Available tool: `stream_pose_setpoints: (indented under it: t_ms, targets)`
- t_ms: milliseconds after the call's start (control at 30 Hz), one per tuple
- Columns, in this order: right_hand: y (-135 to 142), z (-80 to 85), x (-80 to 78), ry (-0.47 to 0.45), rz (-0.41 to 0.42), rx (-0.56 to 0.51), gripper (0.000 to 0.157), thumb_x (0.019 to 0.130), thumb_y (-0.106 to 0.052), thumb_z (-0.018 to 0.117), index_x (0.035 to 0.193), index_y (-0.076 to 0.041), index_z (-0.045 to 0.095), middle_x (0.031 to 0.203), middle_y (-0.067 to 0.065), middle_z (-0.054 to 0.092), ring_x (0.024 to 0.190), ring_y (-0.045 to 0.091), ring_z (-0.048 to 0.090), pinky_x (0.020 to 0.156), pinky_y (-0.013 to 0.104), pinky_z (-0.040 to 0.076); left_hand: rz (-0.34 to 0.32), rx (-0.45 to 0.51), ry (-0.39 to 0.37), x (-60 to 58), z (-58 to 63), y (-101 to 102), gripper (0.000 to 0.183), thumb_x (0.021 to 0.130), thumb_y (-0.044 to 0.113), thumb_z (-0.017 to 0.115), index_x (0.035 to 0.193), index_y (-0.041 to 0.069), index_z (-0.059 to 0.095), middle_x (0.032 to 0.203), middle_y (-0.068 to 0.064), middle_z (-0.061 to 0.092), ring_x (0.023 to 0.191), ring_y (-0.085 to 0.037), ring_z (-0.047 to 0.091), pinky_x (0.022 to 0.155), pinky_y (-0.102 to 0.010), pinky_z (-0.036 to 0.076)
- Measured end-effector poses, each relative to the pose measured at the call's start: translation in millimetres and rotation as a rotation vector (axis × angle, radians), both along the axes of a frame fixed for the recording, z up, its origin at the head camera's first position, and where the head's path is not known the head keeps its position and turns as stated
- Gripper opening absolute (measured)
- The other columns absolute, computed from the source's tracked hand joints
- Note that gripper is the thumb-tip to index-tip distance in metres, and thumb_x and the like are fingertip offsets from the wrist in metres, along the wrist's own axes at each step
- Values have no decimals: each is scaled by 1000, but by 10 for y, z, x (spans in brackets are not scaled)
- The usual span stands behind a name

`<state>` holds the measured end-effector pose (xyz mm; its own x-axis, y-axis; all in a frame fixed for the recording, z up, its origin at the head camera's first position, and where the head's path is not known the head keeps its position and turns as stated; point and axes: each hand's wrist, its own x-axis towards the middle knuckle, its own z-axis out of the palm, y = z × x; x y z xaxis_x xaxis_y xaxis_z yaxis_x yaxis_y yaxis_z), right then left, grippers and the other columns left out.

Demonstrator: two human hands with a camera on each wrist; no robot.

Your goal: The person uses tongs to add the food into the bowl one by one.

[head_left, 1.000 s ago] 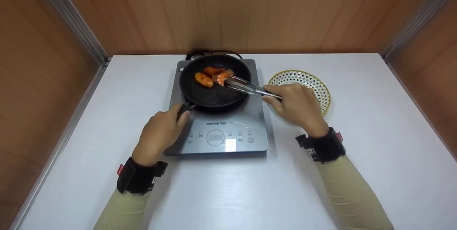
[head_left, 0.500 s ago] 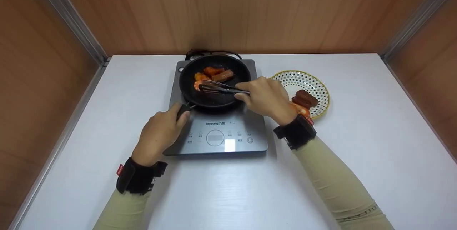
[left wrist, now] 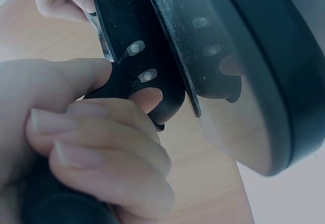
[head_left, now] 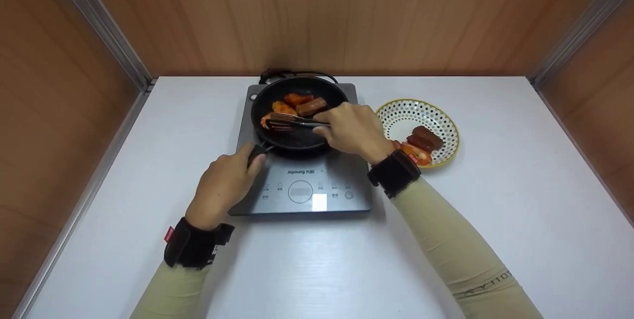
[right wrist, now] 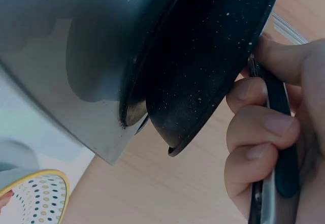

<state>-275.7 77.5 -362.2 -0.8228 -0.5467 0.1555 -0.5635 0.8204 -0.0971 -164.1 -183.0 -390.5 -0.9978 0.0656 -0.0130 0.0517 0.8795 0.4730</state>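
Observation:
A black frying pan [head_left: 307, 138] sits on an induction cooktop [head_left: 342, 180]. My left hand [head_left: 223, 183] grips the pan's handle [head_left: 256, 153], and in the left wrist view its fingers curl round it. The right hand [head_left: 352, 128] holds metal tongs [head_left: 297, 121] over the pan, their tips down at its left side around an orange-red shrimp-like piece [head_left: 265, 121]. Two browned pieces of food [head_left: 283, 108] and a scored sausage piece [head_left: 312, 106] lie in the pan behind the tongs. In the right wrist view the fingers wrap the tongs' dark handle [right wrist: 287, 170].
Right of the cooktop stands a dotted plate [head_left: 448, 133] with a yellow rim. It bears sausage pieces [head_left: 425, 137] and orange-red shrimp-like pieces [head_left: 416, 153], partly hidden by the right wrist. A black cord [head_left: 312, 72] runs behind the pan. Wooden panels [head_left: 317, 17] enclose the white table [head_left: 297, 264].
The right hand has moved left from near the plate, carrying the orange-red piece in the tongs to the pan's left side. The plate's food has come into view. The left hand keeps its grip.

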Motion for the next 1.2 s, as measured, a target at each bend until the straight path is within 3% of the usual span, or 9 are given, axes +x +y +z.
stream_pose_setpoints:
  t_ms: [600,1200]
  targets:
    - [39,8,-168,10,50,43,27,102,-52,68,122,-36,78,111,4,76,91,32,70,74,54,55,-11,-19,30,9,-7,0,28,113,35,52,119,8,56,89,-21,67,75,-33,61,61,-46,45]
    - [240,79,-170,51,10,98,33,103,-49,67,132,-34,75,105,8,78,84,33,71,70,53,54,-7,-21,16,-10,-12,6,29,113,38,51,119,10,56,87,-19,66,75,-32,61,61,-43,43]
